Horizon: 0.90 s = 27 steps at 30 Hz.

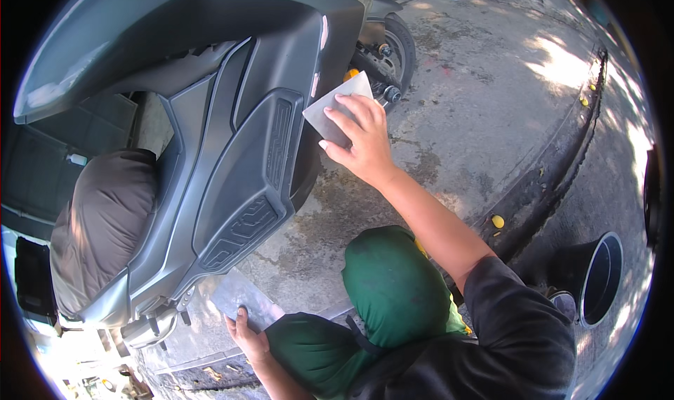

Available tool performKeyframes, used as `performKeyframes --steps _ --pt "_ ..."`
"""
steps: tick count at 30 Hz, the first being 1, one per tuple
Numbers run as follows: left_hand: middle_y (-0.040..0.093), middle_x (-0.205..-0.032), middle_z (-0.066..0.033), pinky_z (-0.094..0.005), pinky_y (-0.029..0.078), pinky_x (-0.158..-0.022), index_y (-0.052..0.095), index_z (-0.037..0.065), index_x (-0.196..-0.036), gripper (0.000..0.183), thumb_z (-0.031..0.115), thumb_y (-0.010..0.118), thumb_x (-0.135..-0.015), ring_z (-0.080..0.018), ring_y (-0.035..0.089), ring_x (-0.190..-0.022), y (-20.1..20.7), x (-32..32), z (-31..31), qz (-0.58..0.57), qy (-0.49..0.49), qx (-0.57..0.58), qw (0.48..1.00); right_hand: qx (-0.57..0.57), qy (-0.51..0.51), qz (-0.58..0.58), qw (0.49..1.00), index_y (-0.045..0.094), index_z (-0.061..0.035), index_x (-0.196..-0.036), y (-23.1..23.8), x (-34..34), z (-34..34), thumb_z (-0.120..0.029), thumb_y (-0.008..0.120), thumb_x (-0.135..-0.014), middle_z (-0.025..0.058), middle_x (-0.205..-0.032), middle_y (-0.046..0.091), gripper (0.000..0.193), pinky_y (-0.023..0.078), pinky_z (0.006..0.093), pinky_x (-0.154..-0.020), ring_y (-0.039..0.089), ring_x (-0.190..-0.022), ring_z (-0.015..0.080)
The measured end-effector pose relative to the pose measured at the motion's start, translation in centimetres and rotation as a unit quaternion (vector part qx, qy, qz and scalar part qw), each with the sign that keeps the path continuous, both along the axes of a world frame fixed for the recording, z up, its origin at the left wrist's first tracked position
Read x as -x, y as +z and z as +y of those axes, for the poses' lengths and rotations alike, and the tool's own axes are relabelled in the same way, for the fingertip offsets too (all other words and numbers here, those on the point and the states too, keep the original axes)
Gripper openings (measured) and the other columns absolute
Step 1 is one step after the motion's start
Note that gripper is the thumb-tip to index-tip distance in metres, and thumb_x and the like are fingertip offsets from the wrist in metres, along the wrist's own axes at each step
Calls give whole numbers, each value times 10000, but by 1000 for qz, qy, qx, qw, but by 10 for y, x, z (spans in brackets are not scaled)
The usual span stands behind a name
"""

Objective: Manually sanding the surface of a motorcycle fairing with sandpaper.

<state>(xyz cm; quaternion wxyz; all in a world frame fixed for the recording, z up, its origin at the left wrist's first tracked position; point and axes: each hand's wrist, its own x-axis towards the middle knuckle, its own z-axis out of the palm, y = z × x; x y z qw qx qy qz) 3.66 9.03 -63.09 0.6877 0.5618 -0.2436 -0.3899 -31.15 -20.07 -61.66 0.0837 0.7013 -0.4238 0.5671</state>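
Note:
In my right hand [361, 140] is a thin, pale grey square sheet [327, 125], fingers spread over its face and thumb at its lower edge. The sheet is at the side edge of a dark grey scooter [210, 147], beside the ribbed footboard; I cannot tell whether it touches the panel. Pinkish-white patches [324, 32] mark the panel edge just above it. Lower down, my left hand [249, 340] grips a flat grey plate [242, 298] with a pale smear on it, thumb on top, below the footboard's rear end.
A dark cloth-like cover [109, 224] lies over the scooter's seat area. Its wheel [399, 56] stands on stained concrete. At the right are a black bucket [602, 281], a groove in the ground [562, 189] and a small yellow fruit-like thing [498, 222]. My green-clad knees are close below.

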Motion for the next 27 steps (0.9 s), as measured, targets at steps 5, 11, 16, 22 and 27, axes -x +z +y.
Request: performKeyframes --steps 5,11,16,22,27 --pt "590 -1261 -117 -426 485 -991 480 27 -1425 585 118 707 -893 -270 577 -1142 -2 -3 1 9 -1 3 1000 29 -3 -18 999 631 -198 -1323 33 2 -6 -346 803 -791 68 -1409 513 579 306 567 -1086 436 -1305 350" --pt "596 -1251 -110 -423 481 -989 491 34 -1419 577 119 706 -890 -264 579 -1134 2 3 -1 5 4 2 1000 26 -15 -1 1000 650 -209 -1304 29 0 -13 -353 800 -795 64 -1406 507 550 291 572 -1095 424 -1318 342" --pt "593 -1252 -106 -419 473 -983 510 33 -1401 558 138 710 -891 -259 572 -1134 1 1 -1 -8 -8 1 1000 2 -22 6 1000 656 -207 -1292 17 9 -5 -353 801 -787 64 -1405 512 545 298 578 -1089 425 -1315 343" --pt "593 -1250 -111 -420 470 -987 510 30 -1401 556 143 711 -894 -260 567 -1140 2 1 -3 -13 -25 7 1000 49 -36 3 998 659 -210 -1287 41 2 -14 -363 810 -775 69 -1404 513 555 304 580 -1083 427 -1306 348" --pt "612 -1249 -110 -411 502 -980 505 33 -1403 526 116 676 -913 -257 600 -1131 0 3 -5 -8 -23 8 1000 28 -54 17 998 661 -211 -1285 21 6 -14 -358 818 -765 72 -1398 514 562 306 583 -1079 427 -1309 348"
